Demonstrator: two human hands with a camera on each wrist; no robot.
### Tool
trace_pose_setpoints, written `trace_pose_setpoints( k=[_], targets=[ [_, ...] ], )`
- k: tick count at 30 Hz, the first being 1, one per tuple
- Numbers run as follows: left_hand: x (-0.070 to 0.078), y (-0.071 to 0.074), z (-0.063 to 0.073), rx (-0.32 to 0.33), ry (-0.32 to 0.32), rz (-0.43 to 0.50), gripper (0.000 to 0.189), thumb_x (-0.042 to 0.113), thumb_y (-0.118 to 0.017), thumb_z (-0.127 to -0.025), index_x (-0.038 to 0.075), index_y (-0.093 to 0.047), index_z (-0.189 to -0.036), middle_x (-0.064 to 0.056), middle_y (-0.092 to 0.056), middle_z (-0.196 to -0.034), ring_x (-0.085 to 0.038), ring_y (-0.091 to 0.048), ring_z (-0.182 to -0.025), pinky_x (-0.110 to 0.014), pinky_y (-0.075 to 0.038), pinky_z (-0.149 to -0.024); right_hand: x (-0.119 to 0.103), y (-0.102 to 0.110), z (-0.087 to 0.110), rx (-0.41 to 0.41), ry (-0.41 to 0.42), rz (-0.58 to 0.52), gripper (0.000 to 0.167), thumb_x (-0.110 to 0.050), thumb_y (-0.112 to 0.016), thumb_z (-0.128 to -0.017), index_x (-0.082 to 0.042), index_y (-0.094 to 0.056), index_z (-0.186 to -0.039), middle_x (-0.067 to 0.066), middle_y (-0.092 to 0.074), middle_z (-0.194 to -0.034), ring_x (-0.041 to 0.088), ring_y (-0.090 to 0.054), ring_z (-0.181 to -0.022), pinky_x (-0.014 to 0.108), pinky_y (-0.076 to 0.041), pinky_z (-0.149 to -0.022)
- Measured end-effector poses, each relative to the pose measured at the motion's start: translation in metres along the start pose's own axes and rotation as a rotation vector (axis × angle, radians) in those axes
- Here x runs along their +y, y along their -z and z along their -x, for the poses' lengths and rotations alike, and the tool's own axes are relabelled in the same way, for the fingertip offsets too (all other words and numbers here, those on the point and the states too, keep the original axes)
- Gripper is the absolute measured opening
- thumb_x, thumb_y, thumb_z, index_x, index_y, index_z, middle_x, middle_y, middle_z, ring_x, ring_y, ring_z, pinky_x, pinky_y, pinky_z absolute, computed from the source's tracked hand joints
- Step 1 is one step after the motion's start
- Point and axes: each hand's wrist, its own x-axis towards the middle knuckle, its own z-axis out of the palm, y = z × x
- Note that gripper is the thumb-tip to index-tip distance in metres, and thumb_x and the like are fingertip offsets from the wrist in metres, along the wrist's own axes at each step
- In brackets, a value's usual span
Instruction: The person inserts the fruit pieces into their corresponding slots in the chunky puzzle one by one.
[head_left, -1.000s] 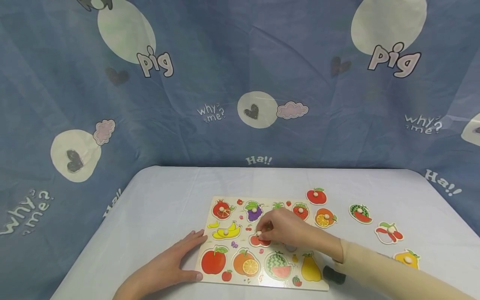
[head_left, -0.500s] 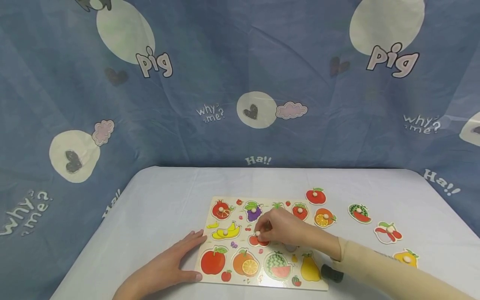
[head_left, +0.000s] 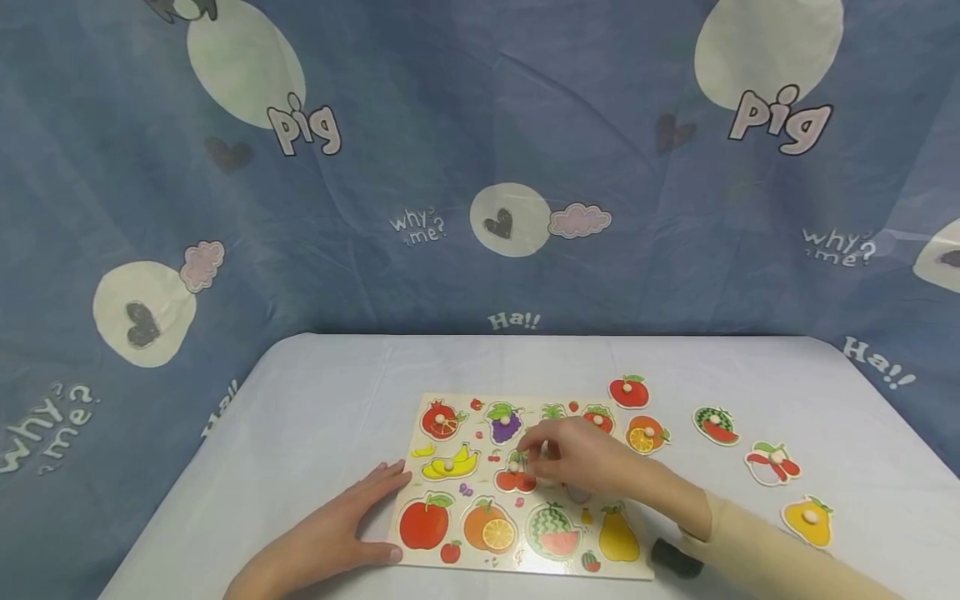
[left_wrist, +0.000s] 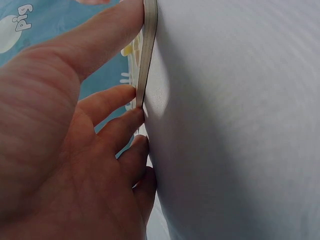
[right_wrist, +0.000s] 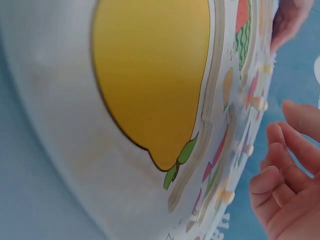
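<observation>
A wooden fruit knob puzzle board (head_left: 540,567) lies flat on the table. My left hand (head_left: 337,523) rests against its left edge with fingers spread and thumb near the bottom corner; the left wrist view shows the fingers (left_wrist: 122,127) along the board's side. My right hand (head_left: 581,457) hovers over the board's middle, right beside the knobbed cherry piece (head_left: 514,482), which sits in its cherry-shaped place. In the right wrist view the right hand (right_wrist: 292,175) has loosely bent fingers, apart from the knobs, holding nothing. The hand hides part of the board behind it.
Right of the board lie loose knobbed pieces: a red apple (head_left: 628,392), an orange (head_left: 647,435), a watermelon (head_left: 716,426), a red pepper (head_left: 772,464) and a pear (head_left: 807,520). Banana (head_left: 452,463) and grape (head_left: 505,425) pieces sit in the board. A patterned blue curtain (head_left: 420,283) hangs behind.
My right hand has let go of the cherry piece's knob and moved slightly right and up, uncovering the piece. The left hand stays at the board's edge.
</observation>
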Motion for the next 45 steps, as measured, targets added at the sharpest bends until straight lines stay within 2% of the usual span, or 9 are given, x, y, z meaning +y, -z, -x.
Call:
trace_pose_setpoints(
  k=[4, 10, 18, 26, 33, 41, 45],
  targets=[
    [-0.001, 0.0, 0.0, 0.004, -0.004, -0.011, 0.094, 0.052, -0.086, -0.066, 0.03, -0.045, -0.148, 0.001, -0.036, -0.156, -0.031, -0.03, -0.142, -0.062, -0.036, -0.104, 0.001, 0.003, 0.007, 0.036, 0.022, 0.017, 0.023, -0.019, -0.068, -0.093, -0.018, -0.071, -0.116, -0.017, -0.061, -0.09, 0.009, -0.054, -0.074, 0.026, -0.05, -0.06],
    [-0.002, -0.001, 0.0, 0.006, -0.007, -0.02, 0.094, 0.052, -0.086, -0.065, 0.031, -0.045, -0.147, 0.002, -0.036, -0.156, -0.031, -0.031, -0.142, -0.062, -0.037, -0.104, 0.003, 0.007, 0.018, 0.084, 0.054, -0.001, 0.024, -0.017, -0.071, -0.092, -0.014, -0.07, -0.116, -0.015, -0.061, -0.087, 0.007, -0.055, -0.07, 0.025, -0.05, -0.056],
    [-0.001, -0.001, 0.001, 0.003, -0.012, -0.016, 0.095, 0.052, -0.086, -0.065, 0.029, -0.045, -0.148, 0.002, -0.036, -0.156, -0.031, -0.03, -0.142, -0.062, -0.036, -0.105, 0.007, 0.014, 0.035, 0.153, 0.045, -0.011, 0.027, -0.023, -0.073, -0.091, -0.016, -0.07, -0.117, -0.011, -0.065, -0.099, 0.007, -0.056, -0.081, 0.023, -0.05, -0.059],
    [0.0, -0.002, 0.0, 0.013, 0.011, -0.017, 0.095, 0.051, -0.087, -0.064, 0.031, -0.046, -0.147, 0.002, -0.037, -0.156, -0.03, -0.031, -0.142, -0.062, -0.037, -0.104, 0.011, 0.021, 0.05, 0.182, 0.016, 0.001, 0.025, -0.025, -0.075, -0.089, -0.02, -0.07, -0.113, -0.016, -0.062, -0.092, 0.007, -0.056, -0.079, 0.023, -0.048, -0.057],
    [0.002, -0.001, 0.001, 0.01, 0.013, 0.009, 0.094, 0.05, -0.087, -0.065, 0.029, -0.047, -0.147, -0.002, -0.037, -0.156, -0.031, -0.031, -0.142, -0.062, -0.036, -0.105, 0.018, 0.03, 0.067, 0.216, 0.047, 0.011, 0.025, -0.021, -0.076, -0.088, -0.018, -0.07, -0.112, -0.013, -0.065, -0.094, 0.007, -0.056, -0.078, 0.023, -0.047, -0.057],
    [0.003, -0.001, 0.001, 0.014, 0.004, -0.003, 0.093, 0.05, -0.087, -0.065, 0.03, -0.047, -0.146, -0.001, -0.037, -0.156, -0.031, -0.031, -0.142, -0.062, -0.037, -0.104, 0.027, 0.037, 0.088, 0.249, -0.015, 0.068, 0.023, -0.018, -0.074, -0.089, -0.022, -0.07, -0.111, -0.016, -0.062, -0.09, 0.005, -0.054, -0.08, 0.021, -0.047, -0.058],
    [0.002, -0.001, 0.0, 0.019, 0.003, -0.019, 0.093, 0.051, -0.087, -0.064, 0.031, -0.047, -0.146, 0.001, -0.037, -0.156, -0.03, -0.032, -0.142, -0.062, -0.037, -0.104, 0.031, 0.04, 0.097, 0.247, -0.068, 0.059, 0.024, -0.026, -0.075, -0.089, -0.024, -0.07, -0.112, -0.015, -0.062, -0.093, 0.005, -0.054, -0.079, 0.021, -0.047, -0.057]
  ],
)
